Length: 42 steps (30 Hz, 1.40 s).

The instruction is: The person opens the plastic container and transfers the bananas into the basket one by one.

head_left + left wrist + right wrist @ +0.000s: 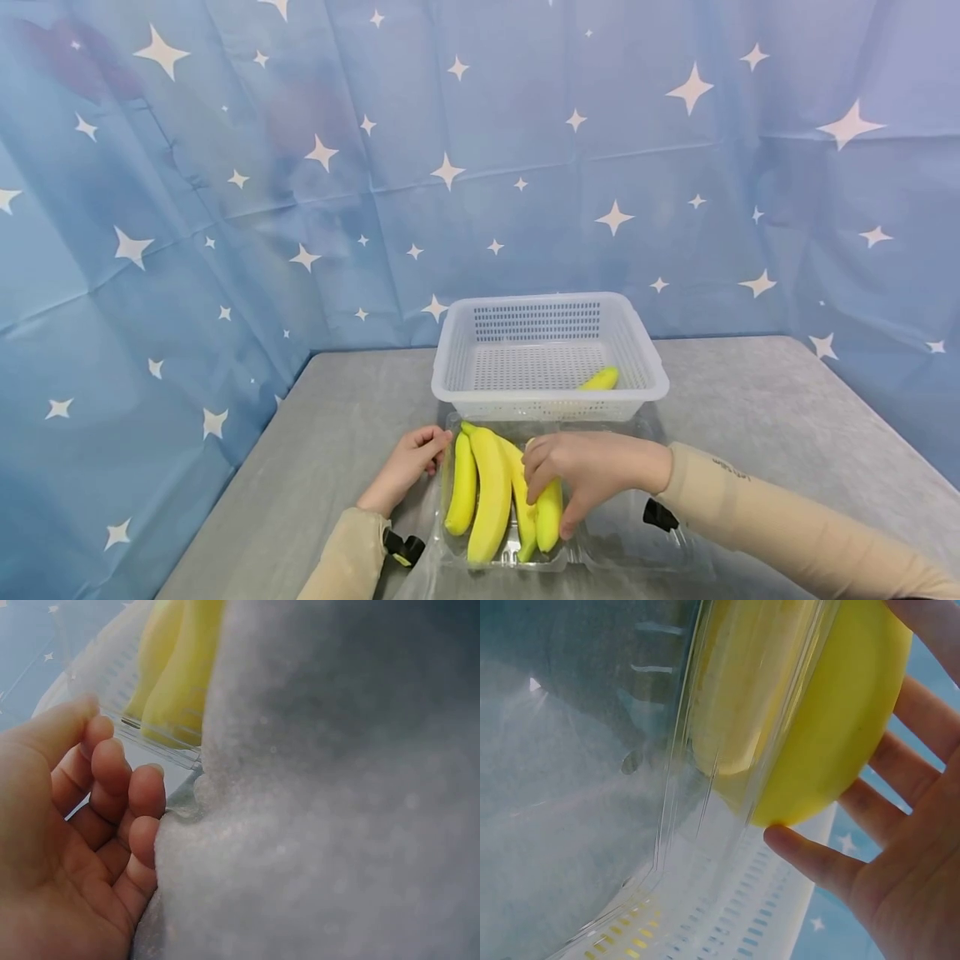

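Note:
A clear plastic clamshell box (536, 565) lies opened flat with several yellow bananas (491, 500) side by side in its left half. My right hand (588, 468) reaches over the rightmost banana (550, 517), fingers on its left and thumb at its right. In the right wrist view, the spread fingers (889, 817) touch that banana (840, 727). My left hand (408, 462) is at the upper left edge of the box, thumb and index finger pinching its rim. The left wrist view shows that hand (90, 817) with its other fingers curled loosely.
Behind the box stands a white perforated basket (551, 397), with one banana (602, 379) at its right front. The clamshell's other half (630, 529) lies under my right forearm. Grey cloth (337, 417) covers the table, and a blue star-patterned curtain (525, 217) hangs behind.

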### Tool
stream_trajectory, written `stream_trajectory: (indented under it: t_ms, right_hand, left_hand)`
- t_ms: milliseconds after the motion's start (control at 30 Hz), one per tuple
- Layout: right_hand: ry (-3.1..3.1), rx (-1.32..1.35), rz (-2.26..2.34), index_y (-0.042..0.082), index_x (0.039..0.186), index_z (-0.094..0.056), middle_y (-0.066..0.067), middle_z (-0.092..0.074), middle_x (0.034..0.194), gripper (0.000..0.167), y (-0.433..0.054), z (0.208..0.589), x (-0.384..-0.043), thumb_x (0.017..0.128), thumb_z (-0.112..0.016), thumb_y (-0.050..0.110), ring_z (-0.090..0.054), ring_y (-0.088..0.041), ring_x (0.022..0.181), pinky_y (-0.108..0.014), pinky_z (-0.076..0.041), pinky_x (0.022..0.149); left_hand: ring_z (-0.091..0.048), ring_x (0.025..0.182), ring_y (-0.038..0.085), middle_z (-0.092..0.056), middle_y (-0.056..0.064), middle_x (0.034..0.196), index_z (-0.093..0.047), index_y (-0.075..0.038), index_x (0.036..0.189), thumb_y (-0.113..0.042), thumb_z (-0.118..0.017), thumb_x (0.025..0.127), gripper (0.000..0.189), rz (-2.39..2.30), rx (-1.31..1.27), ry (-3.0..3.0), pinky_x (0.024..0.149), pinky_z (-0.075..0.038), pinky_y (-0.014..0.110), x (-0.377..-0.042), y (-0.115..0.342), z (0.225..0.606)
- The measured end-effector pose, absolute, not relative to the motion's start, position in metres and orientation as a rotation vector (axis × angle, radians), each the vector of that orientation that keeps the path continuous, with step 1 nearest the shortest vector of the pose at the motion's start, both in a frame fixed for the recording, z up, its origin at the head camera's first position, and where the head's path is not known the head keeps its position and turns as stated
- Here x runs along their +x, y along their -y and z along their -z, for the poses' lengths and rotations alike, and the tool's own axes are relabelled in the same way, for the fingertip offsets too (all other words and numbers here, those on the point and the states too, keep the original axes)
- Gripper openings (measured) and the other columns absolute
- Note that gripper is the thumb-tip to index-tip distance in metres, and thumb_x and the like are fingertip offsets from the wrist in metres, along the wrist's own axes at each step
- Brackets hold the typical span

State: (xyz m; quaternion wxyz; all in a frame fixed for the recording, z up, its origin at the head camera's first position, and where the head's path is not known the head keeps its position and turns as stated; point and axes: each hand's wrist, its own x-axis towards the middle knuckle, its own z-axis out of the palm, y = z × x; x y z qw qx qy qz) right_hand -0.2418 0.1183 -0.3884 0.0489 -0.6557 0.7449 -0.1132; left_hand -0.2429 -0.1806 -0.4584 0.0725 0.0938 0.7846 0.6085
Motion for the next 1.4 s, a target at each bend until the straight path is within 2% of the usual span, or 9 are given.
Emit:
stream_trajectory:
  t_ms: [300,500,733,933,1200,1400]
  right_hand:
    - [-2.281,-2.016,0.35,0.02,0.106,-0.073,0.013,-0.06,0.107,0.043,-0.116,0.387,-0.241,0.073,-0.081,0.046,-0.052,-0.007,0.109,-0.019,-0.039,0.096]
    - [-2.278,-2.01,0.379,0.019,0.107,-0.073,0.012,-0.06,0.107,0.043,-0.114,0.385,-0.241,0.073,-0.082,0.044,-0.052,-0.007,0.11,-0.019,-0.039,0.096]
    - [-2.286,-2.032,0.388,0.018,0.108,-0.072,0.01,-0.061,0.108,0.044,-0.114,0.382,-0.242,0.074,-0.081,0.045,-0.053,-0.009,0.111,-0.021,-0.039,0.098]
    - [-2.29,-2.041,0.4,0.018,0.11,-0.072,0.009,-0.061,0.108,0.045,-0.114,0.382,-0.241,0.076,-0.079,0.045,-0.053,-0.01,0.111,-0.022,-0.04,0.097]
    - [-2.305,-2.033,0.472,0.015,0.11,-0.071,0.007,-0.062,0.111,0.046,-0.114,0.383,-0.24,0.075,-0.081,0.044,-0.053,-0.013,0.115,-0.025,-0.039,0.1]
    - [-2.313,-2.039,0.545,0.013,0.112,-0.07,0.003,-0.061,0.114,0.049,-0.117,0.386,-0.24,0.077,-0.078,0.045,-0.052,-0.019,0.118,-0.028,-0.038,0.103]
  left_hand:
    - [-0.044,0.059,0.019,-0.05,0.006,0.067,-0.054,-0.001,0.077,-0.023,-0.055,0.101,0.033,-1.834,0.273,-2.351,0.058,-0.042,0.028,-0.245,0.182,0.462]
    - [-0.044,0.057,0.016,-0.05,0.004,0.067,-0.054,-0.006,0.076,-0.033,-0.058,0.098,0.035,-1.844,0.256,-2.352,0.056,-0.041,0.027,-0.261,0.188,0.485]
    - [-0.044,0.056,0.015,-0.05,0.003,0.066,-0.054,-0.008,0.075,-0.038,-0.06,0.096,0.037,-1.842,0.275,-2.362,0.055,-0.041,0.027,-0.26,0.188,0.486]
    - [-0.044,0.057,0.015,-0.05,0.002,0.066,-0.054,-0.007,0.076,-0.033,-0.059,0.098,0.034,-1.841,0.238,-2.357,0.056,-0.041,0.026,-0.259,0.187,0.485]
    - [-0.044,0.059,0.02,-0.05,0.005,0.067,-0.052,0.007,0.08,-0.023,-0.055,0.101,0.037,-1.835,0.278,-2.334,0.058,-0.042,0.028,-0.245,0.182,0.46]
    - [-0.044,0.06,0.02,-0.05,0.005,0.067,-0.052,0.004,0.078,-0.023,-0.055,0.101,0.035,-1.834,0.293,-2.337,0.058,-0.042,0.029,-0.242,0.181,0.456]
